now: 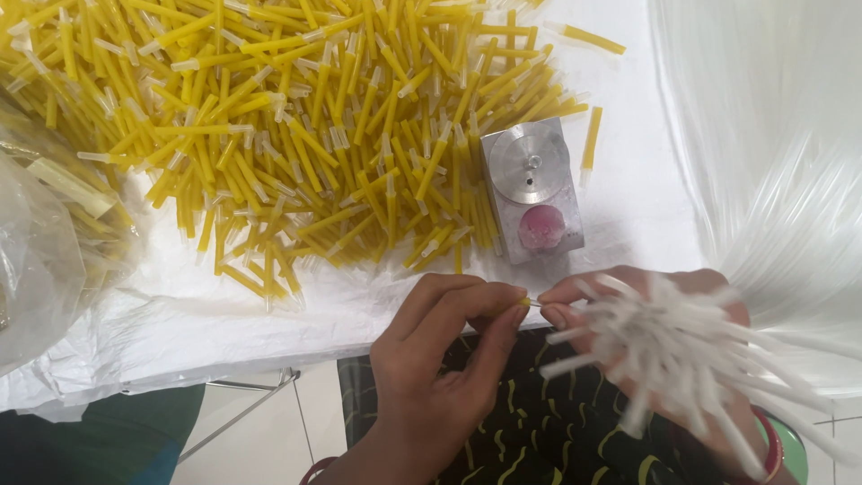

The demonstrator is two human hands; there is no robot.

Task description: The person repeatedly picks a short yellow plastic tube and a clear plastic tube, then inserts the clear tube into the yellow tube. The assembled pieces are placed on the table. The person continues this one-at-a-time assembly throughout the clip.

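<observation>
My left hand pinches a small yellow tube piece between thumb and forefinger, tip to tip with my right hand. In my right hand is a splayed bunch of clear thin tubes, and its thumb and forefinger meet the yellow piece. Both hands hover at the near edge of the white-covered table, just below a small metal block with a round disc and a pink spot.
A big heap of yellow tube pieces with clear tips covers the table's far left and middle. A clear plastic bag lies at the left. Long clear tubing fans across the right. A tiled floor and patterned dark cloth lie below.
</observation>
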